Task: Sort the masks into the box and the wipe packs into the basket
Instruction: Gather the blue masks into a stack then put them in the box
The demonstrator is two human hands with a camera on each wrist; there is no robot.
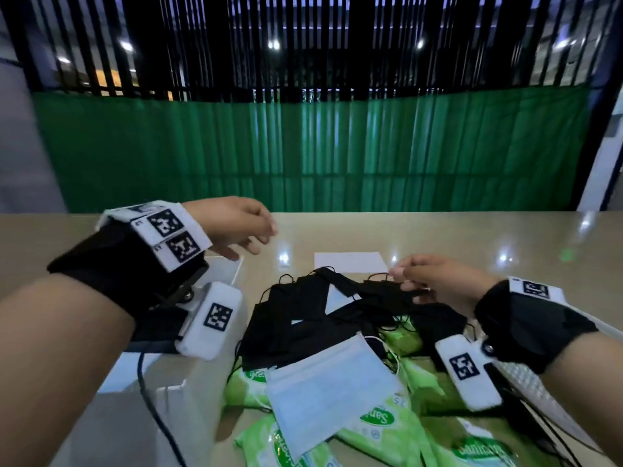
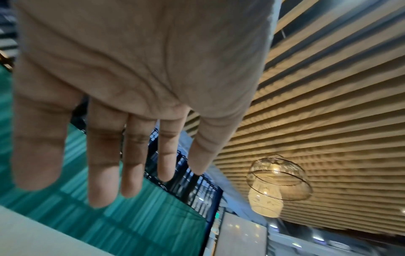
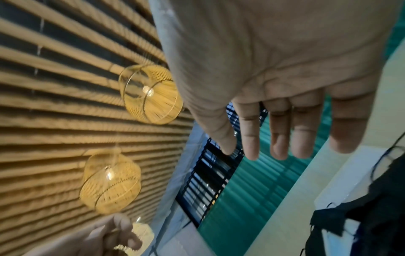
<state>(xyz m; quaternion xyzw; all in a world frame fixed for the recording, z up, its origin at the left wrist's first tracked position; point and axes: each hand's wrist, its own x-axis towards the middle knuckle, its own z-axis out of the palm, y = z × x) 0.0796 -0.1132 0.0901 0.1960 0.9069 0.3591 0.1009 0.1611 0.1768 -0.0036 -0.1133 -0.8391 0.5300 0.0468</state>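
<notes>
Pale blue mask (image 1: 332,389) atop green wipe packs (image 1: 387,429), black masks (image 1: 323,318) behind.

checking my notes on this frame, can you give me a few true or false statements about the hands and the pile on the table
1. The left hand holds a mask. False: its fingers are spread and hold nothing.
2. The pale blue pleated mask lies on top of the green wipe packs. True.
3. The right hand is over the black masks. True.
4. All the masks in the pile are black. False: one is pale blue.
5. The beige glossy table bears only wipe packs. False: masks lie there too.
</notes>
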